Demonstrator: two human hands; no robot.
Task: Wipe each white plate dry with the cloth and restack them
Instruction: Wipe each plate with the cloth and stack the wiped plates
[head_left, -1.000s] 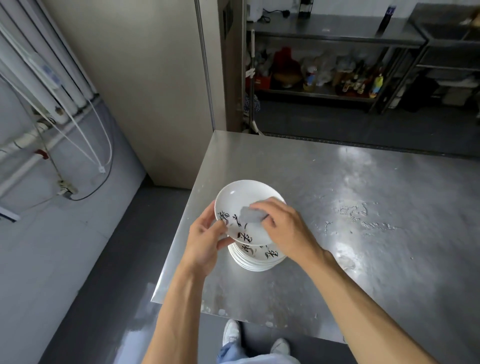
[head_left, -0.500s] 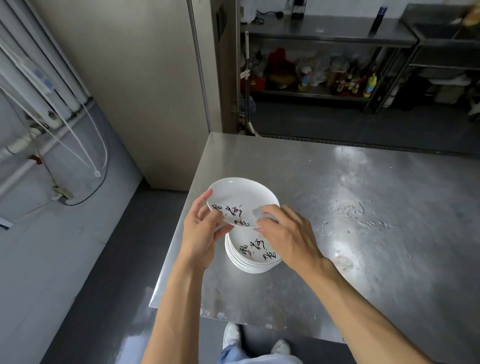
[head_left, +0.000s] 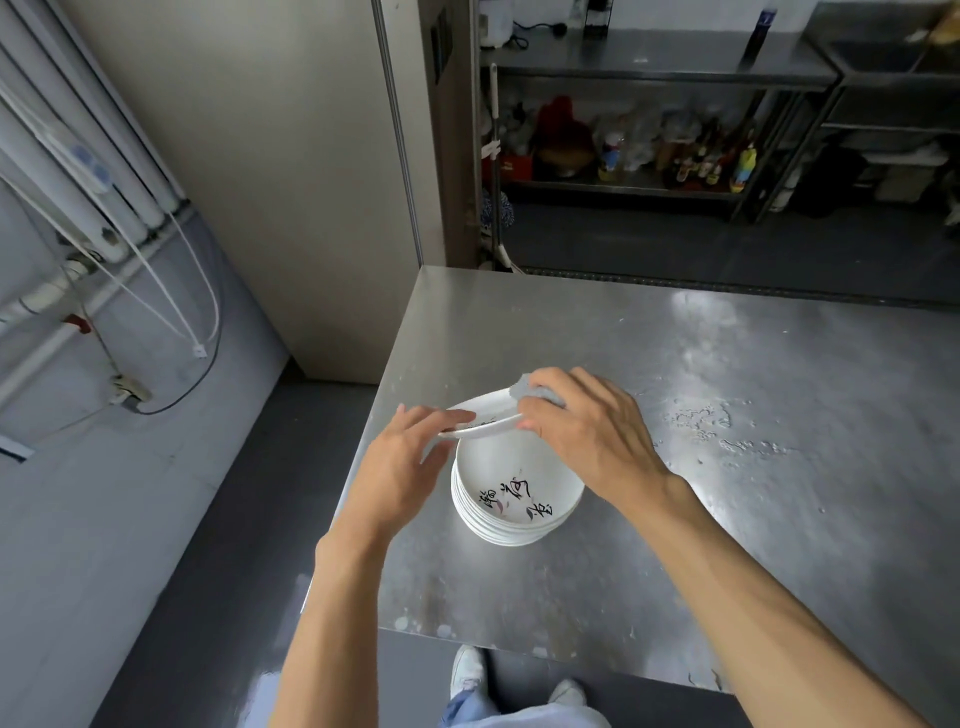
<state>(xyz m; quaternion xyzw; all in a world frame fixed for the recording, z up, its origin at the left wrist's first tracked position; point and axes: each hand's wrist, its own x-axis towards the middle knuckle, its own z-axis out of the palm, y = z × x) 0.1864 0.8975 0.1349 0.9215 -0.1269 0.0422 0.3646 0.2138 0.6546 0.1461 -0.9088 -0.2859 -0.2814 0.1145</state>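
Leftmost, white plastic pipes (head_left: 78, 171) and thin white cables (head_left: 171, 291) run down the grey wall, at about nine o'clock from the work. Next comes the left hand (head_left: 400, 467), which pinches the near-left rim of a shallow white ceramic plate (head_left: 485, 413) between thumb and fingers. I cannot tell which digit lies on top. That plate is lifted and tilted nearly edge-on to the camera, with black brush lettering just visible inside. It hangs over the eleven o'clock side of the stack of white lettered plates (head_left: 511, 499), which sits on the brushed steel table (head_left: 753, 519) close to its left edge. At the held plate's three o'clock rim the right hand (head_left: 587, 431) grips a small pale grey cloth (head_left: 540, 391), fingers bent over it and pressing it to the rim. Only a fold of the cloth shows. Dried water marks (head_left: 711, 418) speckle the steel at three o'clock from the stack. Far off at one o'clock, a metal shelf rack (head_left: 649, 182) holds bottles and jars.
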